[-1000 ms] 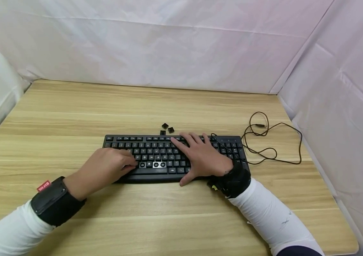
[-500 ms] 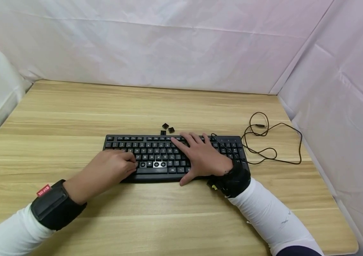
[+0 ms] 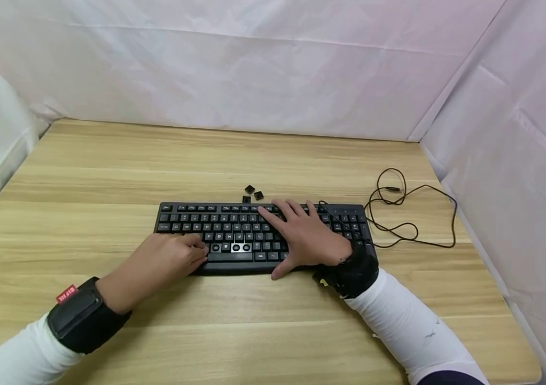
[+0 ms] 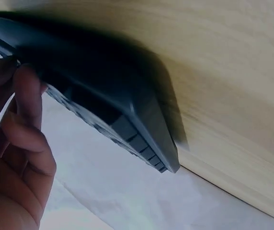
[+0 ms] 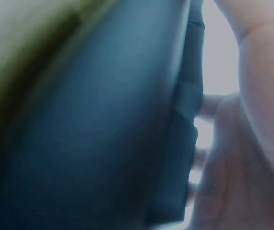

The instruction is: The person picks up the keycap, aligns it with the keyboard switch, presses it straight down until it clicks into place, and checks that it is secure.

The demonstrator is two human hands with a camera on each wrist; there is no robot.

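Note:
A black keyboard (image 3: 229, 256) lies on the wooden table, with white letters on its keys. Several bare key sockets (image 3: 236, 247) show in its bottom letter row. My left hand (image 3: 174, 254) is over the keyboard's left part, its thumb and fingertips pinching a keycap in that row, mostly hidden by the fingers. In the left wrist view, the curled fingers (image 4: 29, 136) meet at the keyboard's key side. My right hand (image 3: 309, 235) rests spread across the right part of the keyboard, steadying it, the thumb at the front edge and fingertips at the back edge.
Three loose black keycaps (image 3: 250, 189) lie on the table just behind the keyboard. A thin black cable (image 3: 429, 244) loops over the keyboard's right end and onto the table (image 3: 273, 331). White cloth walls (image 3: 254, 80) stand behind and at both sides.
My left hand has shifted slightly down and toward the front edge, uncovering more letter keys, its fingertips staying at the same row. My right hand has stayed in place.

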